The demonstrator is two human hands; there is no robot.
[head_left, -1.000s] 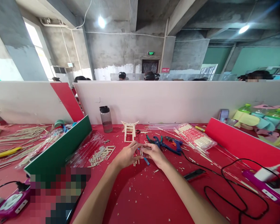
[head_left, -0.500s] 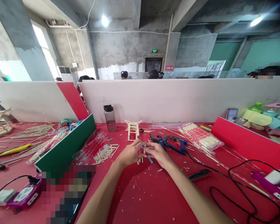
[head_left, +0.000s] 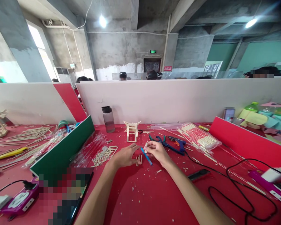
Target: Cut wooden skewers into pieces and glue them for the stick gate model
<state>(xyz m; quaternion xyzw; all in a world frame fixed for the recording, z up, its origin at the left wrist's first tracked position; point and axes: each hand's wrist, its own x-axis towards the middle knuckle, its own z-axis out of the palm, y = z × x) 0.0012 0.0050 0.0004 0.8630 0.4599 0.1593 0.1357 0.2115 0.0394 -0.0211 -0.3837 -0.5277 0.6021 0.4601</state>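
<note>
My right hand point(head_left: 158, 152) pinches a short piece of wooden stick point(head_left: 146, 146) upright between thumb and fingertips. My left hand point(head_left: 126, 157) is spread, thumb apart from the fingers, low over the red table. Its thumb is beside several short cut sticks point(head_left: 141, 159); whether it touches them I cannot tell. A slim blue tool point(head_left: 147, 157) lies slanted between the two hands. Behind them stands a small frame built of sticks point(head_left: 132, 131), with flared corners on top.
Left of my hands are a pile of stick pieces point(head_left: 103, 157) and a green divider point(head_left: 63, 148). A dark-lidded bottle point(head_left: 109, 120) stands behind. To the right lie blue-handled pliers point(head_left: 170, 146), a glue gun point(head_left: 180, 144), a stick pack point(head_left: 200, 137) and a black cable point(head_left: 227, 178).
My hands were together around the small stick piece. The left hand has let go and moved left and down towards the short sticks; the right hand still holds the piece.
</note>
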